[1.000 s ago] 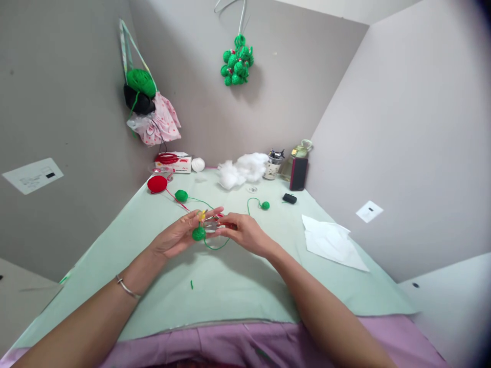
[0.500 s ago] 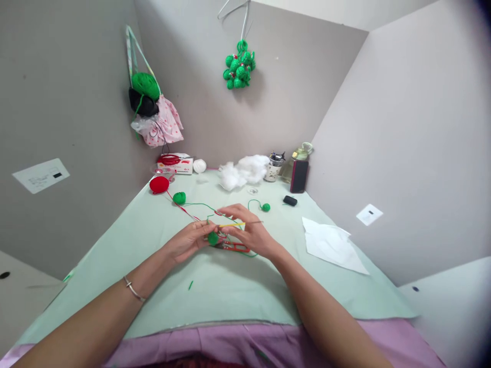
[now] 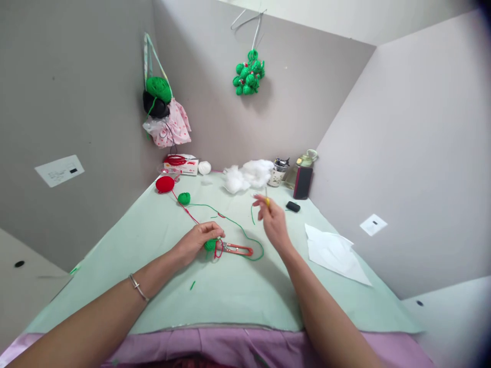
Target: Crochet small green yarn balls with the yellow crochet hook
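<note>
My left hand (image 3: pixel 200 241) is pinched on a small green crocheted ball (image 3: pixel 209 246), with red yarn trailing beside it. Orange-handled thread snips (image 3: pixel 238 249) lie on the cloth just right of that ball. Farther right and forward, my right hand (image 3: pixel 273 222) is raised, its fingers closed on a yellow-handled crochet hook (image 3: pixel 267 201) whose shaft points up. A short green yarn tail (image 3: pixel 252 215) shows beside those fingers. Green yarn runs in a loop from a green yarn ball (image 3: pixel 184 198) around the snips.
A red yarn ball (image 3: pixel 164 184) sits at the back left. White stuffing (image 3: pixel 251 175), a pen cup (image 3: pixel 276 174), a bottle (image 3: pixel 301 168) and a phone-like dark slab (image 3: pixel 303 182) line the back. White paper (image 3: pixel 335 255) lies right. Crocheted green balls (image 3: pixel 248 76) hang above.
My right hand has moved away from the left, forward and right, with the hook. My left hand keeps the crocheted ball. The small green ball at the back right is now hidden.
</note>
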`<move>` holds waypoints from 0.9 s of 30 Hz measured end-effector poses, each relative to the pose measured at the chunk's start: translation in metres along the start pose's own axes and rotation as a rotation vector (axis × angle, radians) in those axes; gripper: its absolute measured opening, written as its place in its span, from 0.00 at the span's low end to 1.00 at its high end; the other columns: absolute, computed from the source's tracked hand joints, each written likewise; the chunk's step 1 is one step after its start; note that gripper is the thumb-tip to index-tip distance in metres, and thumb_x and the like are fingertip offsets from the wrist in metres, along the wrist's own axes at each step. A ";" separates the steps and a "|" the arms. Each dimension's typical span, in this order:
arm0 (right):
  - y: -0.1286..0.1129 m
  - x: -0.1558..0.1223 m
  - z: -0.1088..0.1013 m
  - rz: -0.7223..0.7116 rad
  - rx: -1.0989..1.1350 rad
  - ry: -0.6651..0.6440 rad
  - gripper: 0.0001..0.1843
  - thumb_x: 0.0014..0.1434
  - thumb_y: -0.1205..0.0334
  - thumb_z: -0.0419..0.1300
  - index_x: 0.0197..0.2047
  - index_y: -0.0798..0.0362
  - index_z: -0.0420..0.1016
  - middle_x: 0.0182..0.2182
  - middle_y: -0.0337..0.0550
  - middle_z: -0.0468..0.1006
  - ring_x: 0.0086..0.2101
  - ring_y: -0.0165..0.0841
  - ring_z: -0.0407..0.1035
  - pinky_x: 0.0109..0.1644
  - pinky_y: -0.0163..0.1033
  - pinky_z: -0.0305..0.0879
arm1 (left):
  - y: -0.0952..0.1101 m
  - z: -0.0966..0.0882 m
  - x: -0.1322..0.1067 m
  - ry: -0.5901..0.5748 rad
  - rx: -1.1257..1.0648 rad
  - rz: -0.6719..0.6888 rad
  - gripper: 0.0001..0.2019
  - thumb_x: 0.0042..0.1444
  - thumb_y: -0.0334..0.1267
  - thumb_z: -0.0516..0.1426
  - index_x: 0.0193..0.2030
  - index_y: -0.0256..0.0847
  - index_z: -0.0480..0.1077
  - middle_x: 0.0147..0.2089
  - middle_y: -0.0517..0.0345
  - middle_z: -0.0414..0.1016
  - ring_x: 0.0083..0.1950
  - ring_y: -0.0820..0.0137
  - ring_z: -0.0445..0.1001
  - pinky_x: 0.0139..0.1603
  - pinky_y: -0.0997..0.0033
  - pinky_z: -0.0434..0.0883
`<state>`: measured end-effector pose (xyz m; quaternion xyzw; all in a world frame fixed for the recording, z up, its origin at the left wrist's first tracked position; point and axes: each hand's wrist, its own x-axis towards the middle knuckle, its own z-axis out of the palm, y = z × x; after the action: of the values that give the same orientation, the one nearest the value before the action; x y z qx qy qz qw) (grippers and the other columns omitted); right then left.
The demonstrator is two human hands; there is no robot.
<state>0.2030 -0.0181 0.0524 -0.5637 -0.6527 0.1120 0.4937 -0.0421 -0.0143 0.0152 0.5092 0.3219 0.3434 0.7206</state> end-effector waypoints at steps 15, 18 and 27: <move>-0.029 -0.024 0.025 0.227 0.202 -0.673 0.17 0.56 0.59 0.66 0.20 0.52 0.66 0.17 0.29 0.57 0.24 0.26 0.48 0.30 0.37 0.43 | -0.004 -0.007 0.007 0.037 0.320 0.115 0.13 0.51 0.47 0.68 0.28 0.39 0.78 0.30 0.58 0.74 0.33 0.67 0.70 0.40 0.67 0.65; -0.031 -0.022 0.023 0.272 0.340 -0.685 0.12 0.58 0.56 0.63 0.28 0.53 0.72 0.20 0.30 0.60 0.24 0.26 0.49 0.29 0.36 0.45 | 0.000 -0.008 0.005 -0.028 0.310 0.103 0.11 0.55 0.46 0.64 0.33 0.39 0.78 0.29 0.58 0.75 0.34 0.66 0.71 0.42 0.66 0.66; -0.049 -0.034 0.045 0.326 0.708 -0.700 0.29 0.59 0.33 0.61 0.26 0.49 0.62 0.19 0.30 0.61 0.20 0.24 0.51 0.25 0.34 0.52 | 0.006 0.005 -0.003 -0.129 0.272 0.103 0.08 0.54 0.38 0.58 0.27 0.41 0.75 0.27 0.56 0.75 0.34 0.64 0.71 0.42 0.65 0.68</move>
<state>0.1336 -0.0446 0.0474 -0.3854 -0.6045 0.5831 0.3823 -0.0410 -0.0177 0.0224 0.6390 0.2921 0.2993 0.6456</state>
